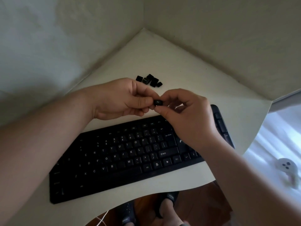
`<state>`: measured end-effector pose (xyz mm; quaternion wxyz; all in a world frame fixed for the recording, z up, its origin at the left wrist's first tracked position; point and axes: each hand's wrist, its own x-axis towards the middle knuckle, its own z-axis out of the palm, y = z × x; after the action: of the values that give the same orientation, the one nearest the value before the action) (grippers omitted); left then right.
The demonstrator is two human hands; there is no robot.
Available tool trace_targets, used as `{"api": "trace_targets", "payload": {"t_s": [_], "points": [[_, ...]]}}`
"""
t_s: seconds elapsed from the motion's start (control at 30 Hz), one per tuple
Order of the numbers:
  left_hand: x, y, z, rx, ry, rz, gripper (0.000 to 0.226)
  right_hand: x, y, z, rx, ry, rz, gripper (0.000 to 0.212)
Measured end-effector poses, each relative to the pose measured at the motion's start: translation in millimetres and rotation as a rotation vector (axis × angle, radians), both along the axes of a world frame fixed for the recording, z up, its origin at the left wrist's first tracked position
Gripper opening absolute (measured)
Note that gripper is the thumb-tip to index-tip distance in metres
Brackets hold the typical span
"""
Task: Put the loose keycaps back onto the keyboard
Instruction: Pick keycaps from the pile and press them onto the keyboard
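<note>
A black keyboard (130,157) lies slanted across the white table, its right end partly hidden under my right forearm. Just above its far edge, both hands meet around one black keycap (158,102) with a pale legend on top. My right hand (187,115) pinches the keycap between thumb and fingertips. My left hand (123,98) has its thumb and fingers curled against the keycap's left side. Behind the hands, a small heap of several loose black keycaps (149,80) rests on the table.
The white table (187,70) fits into a corner between two pale walls. Its front edge curves in near my feet, over a wooden floor (195,207). A white gadget (286,167) lies on a light surface at the right. A thin cable (102,217) hangs below the table.
</note>
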<state>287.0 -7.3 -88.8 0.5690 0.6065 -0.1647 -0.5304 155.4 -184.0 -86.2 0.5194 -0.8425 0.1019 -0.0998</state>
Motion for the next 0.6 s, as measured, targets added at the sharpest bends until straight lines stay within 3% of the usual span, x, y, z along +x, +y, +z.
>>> {"api": "trace_targets", "payload": {"t_s": [0.4,0.6], "points": [[-7.2,18.4,-2.1,-0.019,0.033,-0.095,0.025,-12.8,14.6,-0.6,-0.085,-0.091,0.068,0.027],[-12.5,29.9,0.1,0.041,0.010,-0.146,0.029,-19.3,23.0,0.3,-0.062,-0.094,0.094,0.018]]}}
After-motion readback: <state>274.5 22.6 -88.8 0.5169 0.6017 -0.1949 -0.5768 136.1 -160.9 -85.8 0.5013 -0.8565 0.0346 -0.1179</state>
